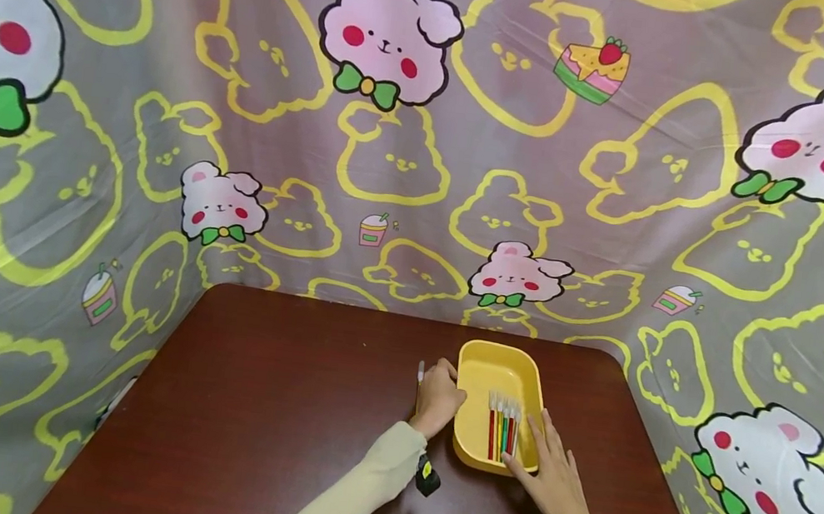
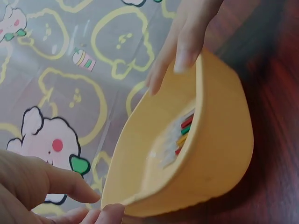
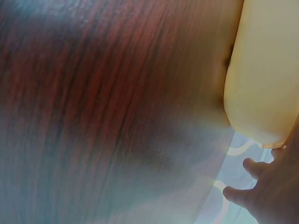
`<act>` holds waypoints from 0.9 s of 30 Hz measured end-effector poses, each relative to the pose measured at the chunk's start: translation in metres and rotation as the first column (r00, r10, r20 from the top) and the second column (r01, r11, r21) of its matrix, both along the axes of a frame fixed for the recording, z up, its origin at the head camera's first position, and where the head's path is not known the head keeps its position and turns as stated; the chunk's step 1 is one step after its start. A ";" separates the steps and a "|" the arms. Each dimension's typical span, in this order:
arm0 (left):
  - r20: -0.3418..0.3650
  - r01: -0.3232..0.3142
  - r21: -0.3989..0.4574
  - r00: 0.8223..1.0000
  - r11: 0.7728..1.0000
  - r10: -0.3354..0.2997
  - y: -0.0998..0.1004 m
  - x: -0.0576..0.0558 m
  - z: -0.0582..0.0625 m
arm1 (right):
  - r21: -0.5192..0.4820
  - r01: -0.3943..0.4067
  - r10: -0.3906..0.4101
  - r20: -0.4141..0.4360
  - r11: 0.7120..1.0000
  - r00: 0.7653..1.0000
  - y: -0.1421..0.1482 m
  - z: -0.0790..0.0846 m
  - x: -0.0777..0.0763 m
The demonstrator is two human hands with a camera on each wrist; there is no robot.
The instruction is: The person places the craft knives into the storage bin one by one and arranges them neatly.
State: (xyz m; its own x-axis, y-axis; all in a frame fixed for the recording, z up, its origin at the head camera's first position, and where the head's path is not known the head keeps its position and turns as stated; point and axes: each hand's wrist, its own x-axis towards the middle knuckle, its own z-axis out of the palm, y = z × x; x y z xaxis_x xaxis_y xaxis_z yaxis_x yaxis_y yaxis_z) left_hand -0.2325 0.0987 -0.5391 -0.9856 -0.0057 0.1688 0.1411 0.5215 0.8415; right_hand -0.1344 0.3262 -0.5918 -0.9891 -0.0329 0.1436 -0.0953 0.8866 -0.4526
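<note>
A yellow tray [image 1: 471, 439] with raised walls sits on the table. Several slim pen-like sticks [image 1: 503, 434] lie side by side in it, with red, yellow and green bodies and pale translucent ends. My left hand [image 1: 438, 398] pinches the tray's left rim between thumb and curled fingers. Just left of that hand is another pale-ended stick [image 1: 421, 370], its lower part hidden by the hand. My right hand [image 1: 555, 477] touches the tray's near right corner with spread fingers; in the left wrist view its thumb [image 2: 185, 60] lies over the rim.
The dark red-brown wooden table [image 1: 275, 410] extends well to the left of the tray. A grey curtain [image 1: 400, 222] with rabbit drawings hangs round the far edge and both sides. A black band with a yellow-green mark [image 1: 427, 474] is at the left wrist.
</note>
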 end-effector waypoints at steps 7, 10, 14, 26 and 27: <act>0.070 -0.044 0.019 0.997 0.999 0.043 -0.017 -0.005 0.005 | 0.000 0.001 -0.001 -0.007 1.000 1.000 0.000 -0.001 0.000; 0.034 -0.076 0.012 0.997 0.997 0.076 -0.023 -0.008 -0.004 | 0.002 0.002 -0.002 -0.006 1.000 1.000 0.000 -0.002 0.000; -0.008 -0.129 -0.020 0.992 0.991 0.129 -0.028 -0.010 -0.010 | 0.005 0.004 -0.004 -0.009 1.000 1.000 0.000 -0.003 -0.001; 0.134 -0.128 -0.030 0.982 0.991 0.130 -0.044 -0.010 -0.007 | 0.000 0.003 -0.003 -0.010 1.000 1.000 0.001 -0.002 -0.002; 0.142 -0.124 -0.027 0.982 0.992 0.127 -0.045 -0.010 -0.008 | -0.001 0.004 -0.004 -0.010 1.000 1.000 0.001 -0.002 -0.002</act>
